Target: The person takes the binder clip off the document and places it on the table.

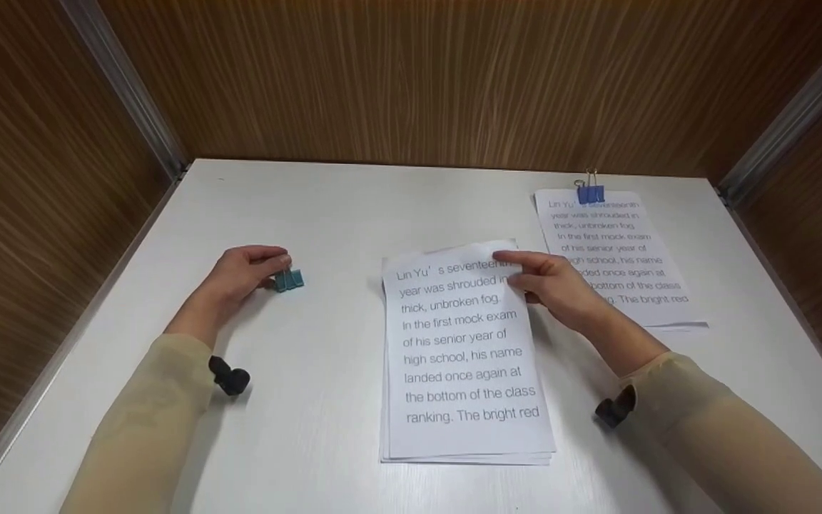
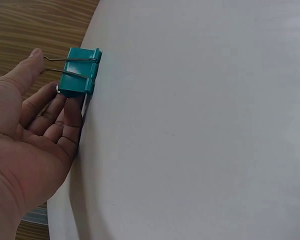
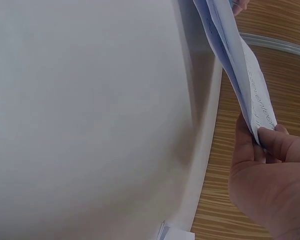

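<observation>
Pale-yellow fabric sleeves [image 1: 136, 428] nearest me; left hand [image 1: 240, 277] pinches a teal metal binder clip [image 2: 77, 67], right hand [image 1: 555, 289] grips printed white paper sheets [image 1: 464, 348]; I'd square their edges.

A: White table [image 1: 325, 214], far right?
B: Printed sheets [image 1: 643, 258], blue binder clip [image 1: 591, 194] on top edge.
A: Round the table?
B: Wood-grain panels [image 1: 411, 86] behind, both sides; metal posts [image 1: 124, 89] at far corners.
</observation>
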A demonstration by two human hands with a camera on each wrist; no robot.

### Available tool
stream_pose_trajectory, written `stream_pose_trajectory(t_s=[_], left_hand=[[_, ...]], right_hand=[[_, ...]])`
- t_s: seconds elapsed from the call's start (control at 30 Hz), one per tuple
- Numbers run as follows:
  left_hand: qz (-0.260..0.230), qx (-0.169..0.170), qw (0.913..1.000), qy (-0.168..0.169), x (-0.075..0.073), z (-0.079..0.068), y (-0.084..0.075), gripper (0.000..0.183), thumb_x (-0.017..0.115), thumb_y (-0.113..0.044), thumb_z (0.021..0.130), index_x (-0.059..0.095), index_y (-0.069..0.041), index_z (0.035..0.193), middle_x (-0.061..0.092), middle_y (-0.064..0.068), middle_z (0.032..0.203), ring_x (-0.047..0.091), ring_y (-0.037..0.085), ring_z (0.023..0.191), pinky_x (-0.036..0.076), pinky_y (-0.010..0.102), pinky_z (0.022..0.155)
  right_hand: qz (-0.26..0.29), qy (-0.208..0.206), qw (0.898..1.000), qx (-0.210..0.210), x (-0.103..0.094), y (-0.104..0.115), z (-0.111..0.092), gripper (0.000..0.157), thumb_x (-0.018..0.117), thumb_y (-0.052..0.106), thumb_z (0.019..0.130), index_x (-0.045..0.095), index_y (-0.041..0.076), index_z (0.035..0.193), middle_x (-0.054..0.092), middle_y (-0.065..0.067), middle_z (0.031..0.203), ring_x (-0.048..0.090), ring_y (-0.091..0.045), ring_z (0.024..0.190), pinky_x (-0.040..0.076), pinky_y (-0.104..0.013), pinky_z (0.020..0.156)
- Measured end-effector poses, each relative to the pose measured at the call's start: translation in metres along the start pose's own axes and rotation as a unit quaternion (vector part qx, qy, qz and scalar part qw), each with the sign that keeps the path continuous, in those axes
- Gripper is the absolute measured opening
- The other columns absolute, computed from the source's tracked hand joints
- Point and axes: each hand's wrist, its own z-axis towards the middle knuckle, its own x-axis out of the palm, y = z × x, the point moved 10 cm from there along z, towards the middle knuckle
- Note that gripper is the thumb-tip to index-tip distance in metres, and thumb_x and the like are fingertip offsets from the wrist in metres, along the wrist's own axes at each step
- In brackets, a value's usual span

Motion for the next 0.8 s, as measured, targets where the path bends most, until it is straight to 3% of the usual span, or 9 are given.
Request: stream_pose_trajectory(t_s=[0.27, 0.53, 0.8], left_hand=[[-0.008, 0.021, 0.9997, -0.009, -0.003, 0.0, -0.005, 0.055, 0.068, -0.029, 0.107, 0.054, -0.003, 0.154, 0.061, 0.016, 0.146, 0.06, 0.025, 0.126, 0.052, 0.035, 0.106], [0.044, 0.016, 0.9987, -0.022, -0.009, -0.009, -0.012, 0.059, 0.071, -0.037, 0.104, 0.056, -0.006, 0.153, 0.058, 0.012, 0.148, 0.055, 0.028, 0.127, 0.042, 0.044, 0.115], [0.093, 0.044, 0.9935, -0.049, -0.013, -0.015, -0.026, 0.065, 0.073, -0.039, 0.102, 0.055, -0.004, 0.153, 0.056, 0.016, 0.151, 0.049, 0.031, 0.142, 0.04, 0.046, 0.12]], right_hand=[[0.001, -0.004, 1.0, -0.005, -0.001, -0.002, 0.003, 0.049, 0.059, -0.003, 0.102, 0.062, 0.01, 0.15, 0.068, -0.016, 0.139, 0.071, -0.017, 0.103, 0.056, -0.023, 0.075], [-0.004, -0.008, 1.0, -0.005, -0.002, -0.004, 0.008, 0.049, 0.06, -0.002, 0.102, 0.061, 0.008, 0.15, 0.068, -0.018, 0.138, 0.071, -0.017, 0.1, 0.054, -0.022, 0.071], [-0.028, -0.024, 0.999, 0.004, -0.006, -0.008, 0.01, 0.049, 0.061, -0.002, 0.102, 0.062, 0.009, 0.149, 0.064, -0.015, 0.145, 0.068, -0.015, 0.106, 0.052, -0.021, 0.073]])
